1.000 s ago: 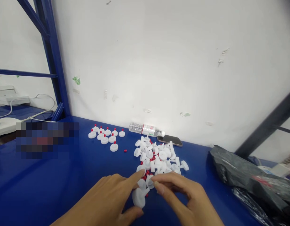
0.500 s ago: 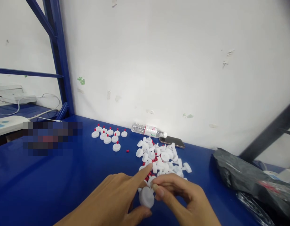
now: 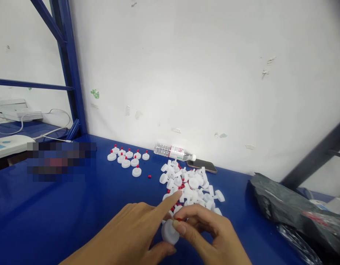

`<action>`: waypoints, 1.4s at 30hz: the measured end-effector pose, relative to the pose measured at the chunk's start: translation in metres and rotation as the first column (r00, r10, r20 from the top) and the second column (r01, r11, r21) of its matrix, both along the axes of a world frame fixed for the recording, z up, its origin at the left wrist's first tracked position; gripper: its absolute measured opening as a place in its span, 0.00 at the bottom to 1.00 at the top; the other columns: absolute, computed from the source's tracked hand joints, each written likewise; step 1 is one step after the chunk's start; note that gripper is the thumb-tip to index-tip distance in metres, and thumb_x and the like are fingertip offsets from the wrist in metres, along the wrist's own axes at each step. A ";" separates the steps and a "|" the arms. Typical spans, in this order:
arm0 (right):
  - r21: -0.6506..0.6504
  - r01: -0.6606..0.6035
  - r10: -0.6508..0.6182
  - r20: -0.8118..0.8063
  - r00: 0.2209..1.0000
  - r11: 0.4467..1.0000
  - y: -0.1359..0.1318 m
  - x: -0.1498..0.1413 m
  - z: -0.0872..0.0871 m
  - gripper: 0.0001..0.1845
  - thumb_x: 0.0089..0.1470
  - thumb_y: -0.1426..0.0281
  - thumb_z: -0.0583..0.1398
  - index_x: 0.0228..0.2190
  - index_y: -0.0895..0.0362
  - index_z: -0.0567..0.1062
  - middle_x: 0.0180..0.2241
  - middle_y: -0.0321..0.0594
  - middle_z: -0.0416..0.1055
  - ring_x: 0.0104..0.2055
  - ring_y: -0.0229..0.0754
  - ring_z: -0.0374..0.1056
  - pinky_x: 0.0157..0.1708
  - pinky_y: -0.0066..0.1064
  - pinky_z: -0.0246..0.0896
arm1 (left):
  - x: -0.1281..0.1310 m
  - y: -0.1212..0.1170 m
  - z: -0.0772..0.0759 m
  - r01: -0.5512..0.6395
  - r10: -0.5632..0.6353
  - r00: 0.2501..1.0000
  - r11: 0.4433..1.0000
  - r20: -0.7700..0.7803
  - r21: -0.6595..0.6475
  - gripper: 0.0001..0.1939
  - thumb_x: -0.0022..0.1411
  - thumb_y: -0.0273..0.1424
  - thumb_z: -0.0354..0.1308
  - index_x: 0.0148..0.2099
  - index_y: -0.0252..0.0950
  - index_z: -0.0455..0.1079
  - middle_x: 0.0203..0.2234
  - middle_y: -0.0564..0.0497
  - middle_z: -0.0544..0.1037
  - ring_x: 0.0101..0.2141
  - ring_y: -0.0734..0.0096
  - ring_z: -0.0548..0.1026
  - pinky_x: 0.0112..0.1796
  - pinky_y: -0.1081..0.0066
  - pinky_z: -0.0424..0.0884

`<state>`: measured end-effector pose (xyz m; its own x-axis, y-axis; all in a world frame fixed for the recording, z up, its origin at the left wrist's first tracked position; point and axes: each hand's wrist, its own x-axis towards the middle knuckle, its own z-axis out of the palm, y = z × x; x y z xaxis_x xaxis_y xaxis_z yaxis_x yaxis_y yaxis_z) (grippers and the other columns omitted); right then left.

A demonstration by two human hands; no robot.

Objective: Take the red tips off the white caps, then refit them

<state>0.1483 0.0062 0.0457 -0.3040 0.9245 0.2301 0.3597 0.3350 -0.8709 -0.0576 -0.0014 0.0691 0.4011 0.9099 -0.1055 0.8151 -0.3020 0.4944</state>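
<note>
My left hand point(image 3: 136, 228) grips a white nozzle cap point(image 3: 170, 232) between its thumb and lower fingers, with its index finger stretched forward. The round base of that cap faces me. My right hand point(image 3: 207, 232) pinches a small red tip cap point(image 3: 179, 219) at the nozzle side, where fingers hide most of it. Whether the red piece sits on the nozzle I cannot tell. Just beyond both hands lies a heap of white nozzle caps point(image 3: 194, 183) mixed with small red tip caps. To the left, several white caps with red tips point(image 3: 126, 162) stand upright.
A single red tip cap point(image 3: 149, 176) lies on the blue table point(image 3: 103, 191). Along the wall are a clear plastic bottle point(image 3: 175, 152) on its side and a phone point(image 3: 204, 166). A dark plastic bag point(image 3: 291, 206) is at right, a white power strip point(image 3: 12, 145) at left.
My right hand has shifted slightly left, its fingertips closing in against the held nozzle cap. Red now shows between those fingertips. My left hand stays nearly still.
</note>
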 end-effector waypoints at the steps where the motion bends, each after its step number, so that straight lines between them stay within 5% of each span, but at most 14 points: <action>1: -0.009 -0.008 0.008 -0.002 1.000 1.000 0.000 0.000 -0.001 0.05 0.60 0.65 0.66 0.35 0.51 0.84 0.30 0.34 0.83 0.31 0.40 0.78 0.33 0.23 0.71 | -0.001 0.000 -0.002 0.000 0.000 1.000 1.000 0.003 -0.003 0.44 0.65 0.34 0.65 0.77 0.58 0.50 0.51 0.52 0.84 0.49 0.53 0.80 0.53 0.58 0.72; 6: -0.024 -0.087 0.085 -0.063 0.994 0.996 0.001 -0.009 -0.016 0.06 0.56 0.73 0.67 0.34 0.50 0.86 0.34 0.33 0.84 0.34 0.40 0.81 0.35 0.22 0.72 | -0.006 0.005 -0.016 0.046 -0.046 0.999 0.998 -0.024 -0.041 0.46 0.66 0.31 0.62 0.78 0.59 0.46 0.58 0.51 0.80 0.56 0.49 0.77 0.56 0.54 0.70; 13: 0.073 -0.109 0.097 0.161 0.982 0.991 0.003 -0.023 -0.033 0.15 0.56 0.79 0.64 0.36 0.47 0.86 0.35 0.31 0.84 0.36 0.40 0.81 0.38 0.24 0.70 | -0.018 0.009 -0.058 0.126 -0.131 0.989 0.989 0.069 0.078 0.41 0.68 0.26 0.56 0.77 0.60 0.51 0.52 0.52 0.82 0.48 0.58 0.80 0.49 0.63 0.73; 17: 0.149 -0.058 0.020 0.246 0.969 0.987 0.003 -0.024 -0.042 0.14 0.61 0.78 0.62 0.39 0.47 0.85 0.38 0.32 0.84 0.40 0.43 0.81 0.40 0.26 0.68 | -0.035 0.007 -0.077 0.131 -0.143 0.986 0.984 0.090 0.122 0.49 0.61 0.25 0.62 0.76 0.63 0.48 0.66 0.56 0.72 0.60 0.57 0.74 0.60 0.61 0.70; 20: 0.191 -0.040 -0.017 0.285 0.958 0.981 0.003 -0.025 -0.047 0.12 0.62 0.76 0.63 0.38 0.47 0.83 0.36 0.32 0.83 0.38 0.43 0.80 0.39 0.25 0.67 | -0.048 0.007 -0.074 0.099 -0.100 0.995 0.979 -0.001 0.177 0.40 0.66 0.28 0.59 0.74 0.63 0.55 0.69 0.60 0.69 0.65 0.58 0.70 0.65 0.59 0.65; 23: 0.228 -0.019 -0.049 0.290 0.956 0.974 0.002 -0.027 -0.049 0.10 0.61 0.75 0.64 0.38 0.47 0.83 0.35 0.30 0.83 0.37 0.41 0.80 0.37 0.24 0.66 | -0.053 0.012 -0.055 -0.019 0.045 0.993 0.974 -0.113 0.225 0.23 0.73 0.31 0.49 0.65 0.52 0.71 0.61 0.52 0.78 0.60 0.55 0.75 0.61 0.55 0.69; 29: 0.233 0.000 -0.070 0.290 0.955 0.972 0.000 -0.031 -0.048 0.09 0.62 0.73 0.63 0.37 0.46 0.82 0.34 0.31 0.82 0.34 0.41 0.79 0.35 0.25 0.65 | -0.053 0.041 -0.031 -0.143 0.231 0.916 0.952 -0.327 0.271 0.22 0.74 0.28 0.38 0.43 0.37 0.75 0.39 0.41 0.79 0.43 0.52 0.77 0.42 0.57 0.73; 36: 0.228 0.017 -0.084 0.286 0.954 0.973 -0.001 -0.033 -0.047 0.09 0.62 0.72 0.62 0.38 0.46 0.81 0.34 0.30 0.82 0.34 0.40 0.79 0.34 0.25 0.63 | -0.059 0.051 -0.046 -0.166 0.302 0.877 0.920 -0.373 0.355 0.28 0.72 0.25 0.40 0.69 0.32 0.66 0.56 0.34 0.71 0.52 0.47 0.73 0.49 0.51 0.72; 42: 0.221 0.032 -0.099 0.296 0.950 0.975 -0.002 -0.034 -0.045 0.09 0.62 0.72 0.62 0.38 0.45 0.81 0.34 0.27 0.81 0.34 0.39 0.79 0.34 0.26 0.61 | -0.055 0.051 -0.040 -0.223 0.343 0.813 0.930 -0.470 0.293 0.26 0.74 0.27 0.42 0.69 0.33 0.67 0.55 0.34 0.72 0.53 0.48 0.74 0.51 0.54 0.73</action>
<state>0.1147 0.0042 0.0006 -0.3301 0.8850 0.3284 0.6225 0.4656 -0.6290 -0.1121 0.0495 0.0292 0.0670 0.9977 -0.0100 0.9959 -0.0675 -0.0596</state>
